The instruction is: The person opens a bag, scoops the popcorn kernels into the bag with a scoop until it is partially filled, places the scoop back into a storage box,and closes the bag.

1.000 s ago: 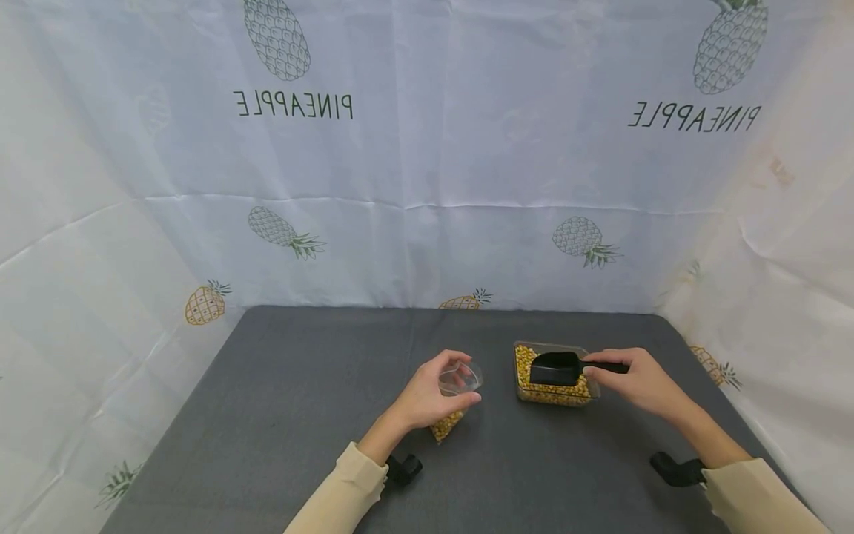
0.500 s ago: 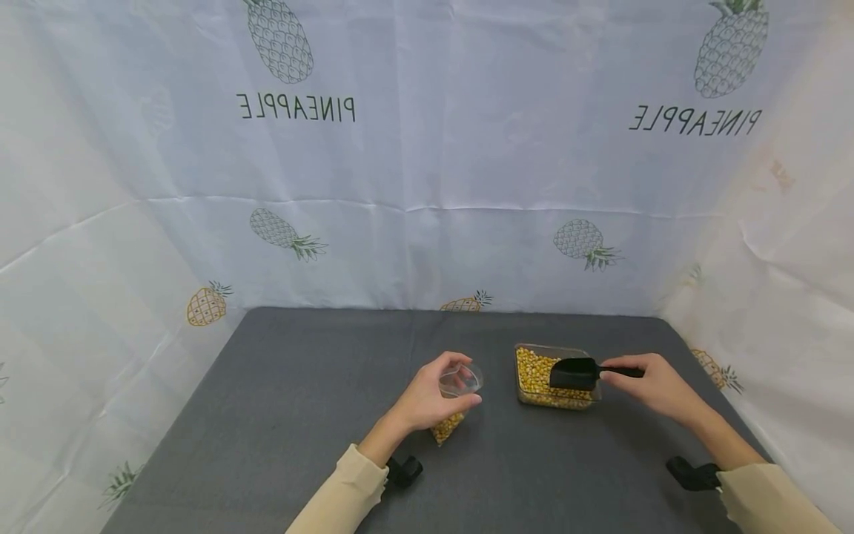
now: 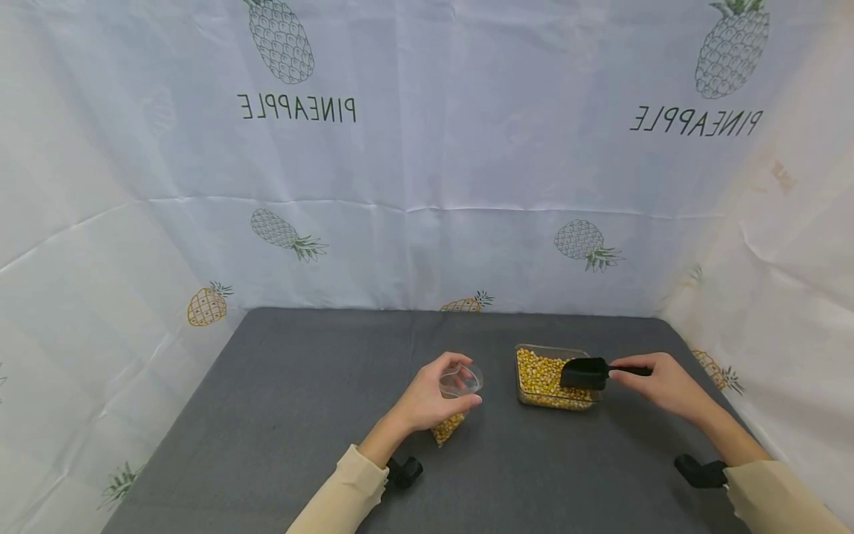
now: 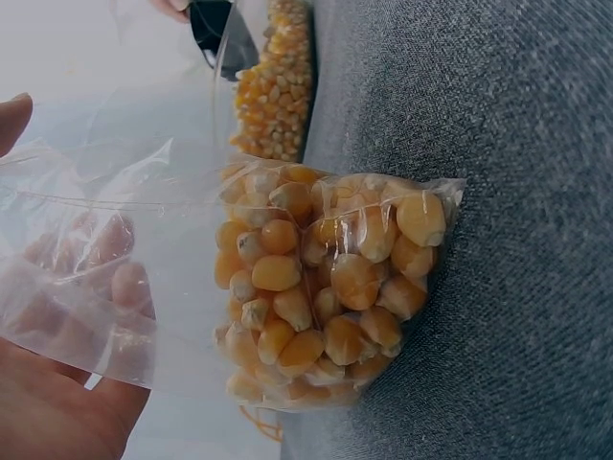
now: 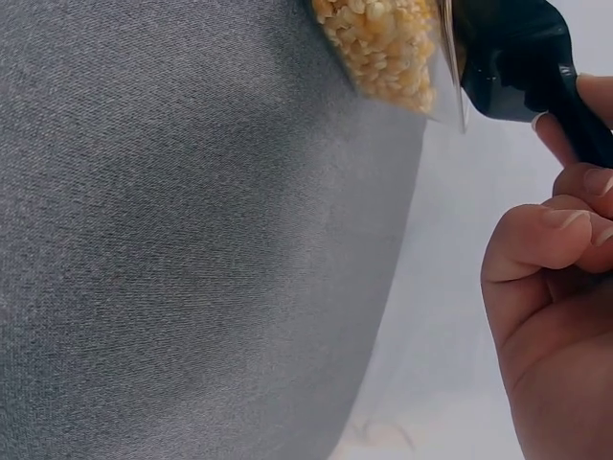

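My left hand (image 3: 427, 397) curves around the upper part of a clear plastic bag (image 4: 316, 278), its mouth spread wide between thumb and fingers. Yellow corn kernels fill the bag's lower part, which stands on the table in the left wrist view. On the right side of the table, my right hand (image 3: 670, 386) grips a black scoop (image 3: 584, 373) by its handle. The scoop's bowl overlaps the right part of a clear rectangular container (image 3: 523, 398), which holds more corn kernels (image 3: 536, 370). What lies inside the scoop is hidden in these views.
A grey cloth-covered table (image 3: 320, 386) lies under everything. White curtains (image 3: 400, 148) printed with pineapples enclose its back and sides. Black wrist-worn devices show below each forearm, one by the left sleeve (image 3: 405, 472) and one by the right (image 3: 700, 472).
The right hand and scoop have moved right across the container, from near its middle to its right part. The left hand and bag have stayed where they were.
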`<state>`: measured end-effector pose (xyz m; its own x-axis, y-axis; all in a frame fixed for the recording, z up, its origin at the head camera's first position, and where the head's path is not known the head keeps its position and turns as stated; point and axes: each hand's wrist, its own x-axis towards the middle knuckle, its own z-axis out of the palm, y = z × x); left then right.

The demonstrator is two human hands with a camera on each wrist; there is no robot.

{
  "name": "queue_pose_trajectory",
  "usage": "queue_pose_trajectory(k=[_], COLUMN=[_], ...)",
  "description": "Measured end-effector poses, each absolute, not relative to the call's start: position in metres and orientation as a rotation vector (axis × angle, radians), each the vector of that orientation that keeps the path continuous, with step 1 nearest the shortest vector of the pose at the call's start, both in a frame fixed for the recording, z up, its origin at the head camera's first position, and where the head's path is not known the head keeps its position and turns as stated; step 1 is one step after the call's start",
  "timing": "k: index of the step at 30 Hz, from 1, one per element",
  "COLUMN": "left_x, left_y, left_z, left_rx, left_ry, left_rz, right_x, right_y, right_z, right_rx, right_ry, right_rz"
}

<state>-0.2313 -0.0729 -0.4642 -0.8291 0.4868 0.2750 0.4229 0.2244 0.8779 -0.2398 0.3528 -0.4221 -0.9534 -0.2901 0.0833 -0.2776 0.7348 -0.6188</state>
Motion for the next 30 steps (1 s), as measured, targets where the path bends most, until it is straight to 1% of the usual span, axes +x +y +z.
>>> queue_pose_trajectory(k=[19,30], left_x=[-0.230,-0.231], left_y=[-0.073,-0.074], left_z=[-0.464,-0.466], left_rx=[0.898,0.897], left_ry=[2.418,2.426], left_rz=[1.696,1.690], right_x=[-0.248,-0.255], right_y=[0.342,0.335], right_z=[-0.423,-0.425], right_rx=[-0.523,-0.609], right_ry=[2.934,2.917], right_rz=[-0.952,-0.955])
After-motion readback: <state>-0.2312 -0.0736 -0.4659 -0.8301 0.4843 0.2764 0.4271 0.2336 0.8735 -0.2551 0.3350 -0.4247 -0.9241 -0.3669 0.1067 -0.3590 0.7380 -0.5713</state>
